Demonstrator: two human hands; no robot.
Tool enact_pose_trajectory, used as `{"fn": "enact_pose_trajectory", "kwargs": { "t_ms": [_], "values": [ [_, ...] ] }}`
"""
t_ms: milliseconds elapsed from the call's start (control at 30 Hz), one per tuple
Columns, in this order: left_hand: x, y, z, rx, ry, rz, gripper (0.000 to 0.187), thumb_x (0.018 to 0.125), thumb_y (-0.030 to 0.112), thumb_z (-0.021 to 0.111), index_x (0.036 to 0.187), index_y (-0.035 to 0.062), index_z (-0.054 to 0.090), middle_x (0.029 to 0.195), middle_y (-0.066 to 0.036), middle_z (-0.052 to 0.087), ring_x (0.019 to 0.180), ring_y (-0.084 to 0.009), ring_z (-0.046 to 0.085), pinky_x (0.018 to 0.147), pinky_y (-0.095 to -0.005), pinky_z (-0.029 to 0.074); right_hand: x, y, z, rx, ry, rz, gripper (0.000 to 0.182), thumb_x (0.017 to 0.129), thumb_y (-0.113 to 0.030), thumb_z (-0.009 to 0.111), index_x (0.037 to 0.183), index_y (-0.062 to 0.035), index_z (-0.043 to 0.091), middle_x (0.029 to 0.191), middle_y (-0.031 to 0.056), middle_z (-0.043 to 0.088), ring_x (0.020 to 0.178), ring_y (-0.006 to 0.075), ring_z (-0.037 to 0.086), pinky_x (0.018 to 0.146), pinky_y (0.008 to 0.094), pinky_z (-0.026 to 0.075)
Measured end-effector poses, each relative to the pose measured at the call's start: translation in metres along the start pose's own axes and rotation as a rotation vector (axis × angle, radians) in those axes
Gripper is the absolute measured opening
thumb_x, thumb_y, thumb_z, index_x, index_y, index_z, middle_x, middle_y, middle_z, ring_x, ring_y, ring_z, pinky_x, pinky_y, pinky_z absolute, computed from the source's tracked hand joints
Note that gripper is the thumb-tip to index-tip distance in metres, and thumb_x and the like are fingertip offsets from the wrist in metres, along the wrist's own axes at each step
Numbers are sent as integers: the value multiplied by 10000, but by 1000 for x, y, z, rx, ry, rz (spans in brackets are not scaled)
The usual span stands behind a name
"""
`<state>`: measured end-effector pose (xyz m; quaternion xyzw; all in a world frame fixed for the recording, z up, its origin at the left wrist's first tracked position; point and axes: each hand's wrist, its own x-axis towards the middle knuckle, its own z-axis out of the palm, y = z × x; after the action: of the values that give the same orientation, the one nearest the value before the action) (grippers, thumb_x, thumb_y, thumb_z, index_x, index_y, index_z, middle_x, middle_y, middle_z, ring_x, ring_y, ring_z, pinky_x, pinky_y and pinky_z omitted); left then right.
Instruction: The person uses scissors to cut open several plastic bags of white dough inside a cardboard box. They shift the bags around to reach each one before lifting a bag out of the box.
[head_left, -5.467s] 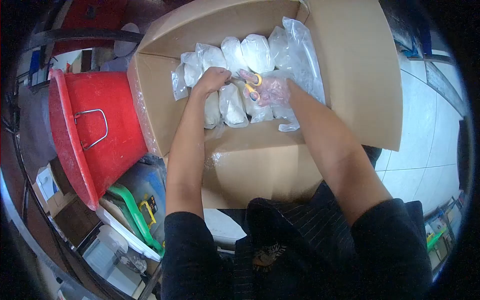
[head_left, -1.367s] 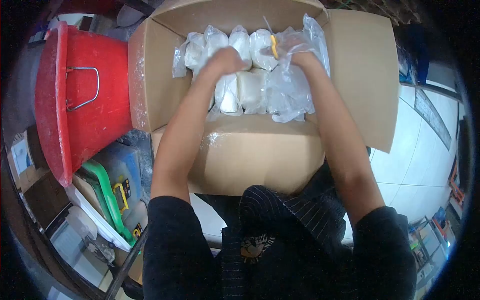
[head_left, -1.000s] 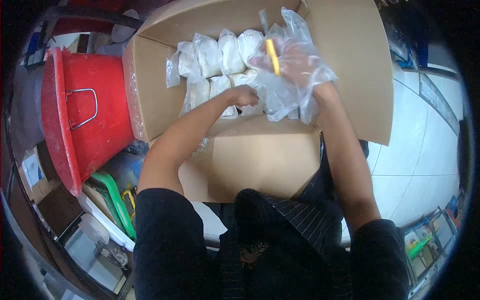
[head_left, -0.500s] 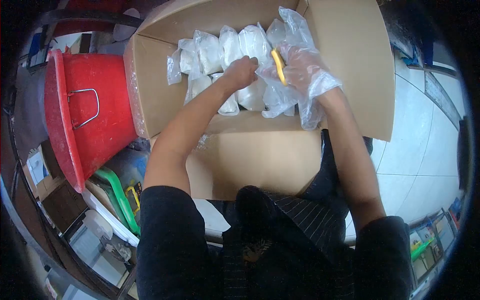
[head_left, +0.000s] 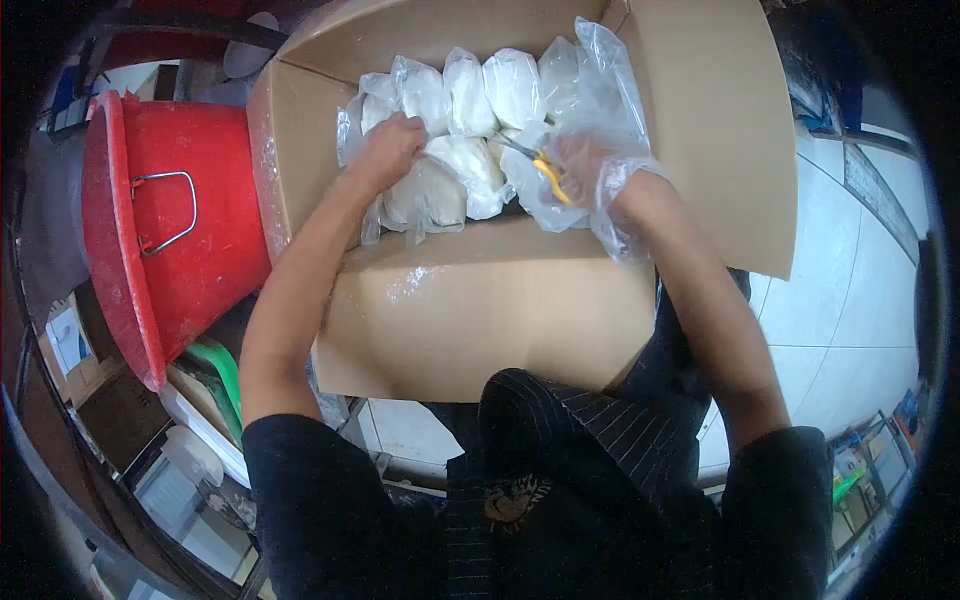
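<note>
- Red bucket stands at the frame's left, touching the box.
- Left hand, upper centre, grips a white bag inside the box.
- Right hand, in a clear glove, holds yellow scissors just right of that bag.

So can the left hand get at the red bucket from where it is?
Probably not directly: the left hand is down inside the box, gripping a bag, and the box wall stands between it and the bucket.
</note>
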<state>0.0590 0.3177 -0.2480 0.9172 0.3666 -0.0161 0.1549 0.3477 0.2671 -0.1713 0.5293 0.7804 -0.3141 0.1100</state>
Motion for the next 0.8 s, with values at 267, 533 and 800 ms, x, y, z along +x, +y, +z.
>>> {"fn": "enact_pose_trajectory", "kwargs": {
  "t_ms": [267,533,800],
  "values": [
    [13,53,-15,109,17,-87,160,721,189,601,694,32,583,815,-132,584,798,-283,560,705,-378,474,31,-13,11,30,7,-248,398,728,-364,625,962,-54,535,832,174,593,783,335,578,682,422,456],
    [27,81,56,-743,-711,-801,496,792,433,537,672,-44,602,652,-213,589,564,-297,587,544,-398,453,7,-15,4,271,157,-133,456,759,-399,590,1063,-73,500,872,166,592,821,335,578,712,413,460],
    [8,62,48,-366,-230,-557,248,731,260,532,692,39,636,776,-153,636,730,-280,618,628,-386,467,-21,-9,10,311,136,63,570,782,-474,540,1157,-55,452,1025,205,559,960,355,540,822,419,418]
  ]
}}
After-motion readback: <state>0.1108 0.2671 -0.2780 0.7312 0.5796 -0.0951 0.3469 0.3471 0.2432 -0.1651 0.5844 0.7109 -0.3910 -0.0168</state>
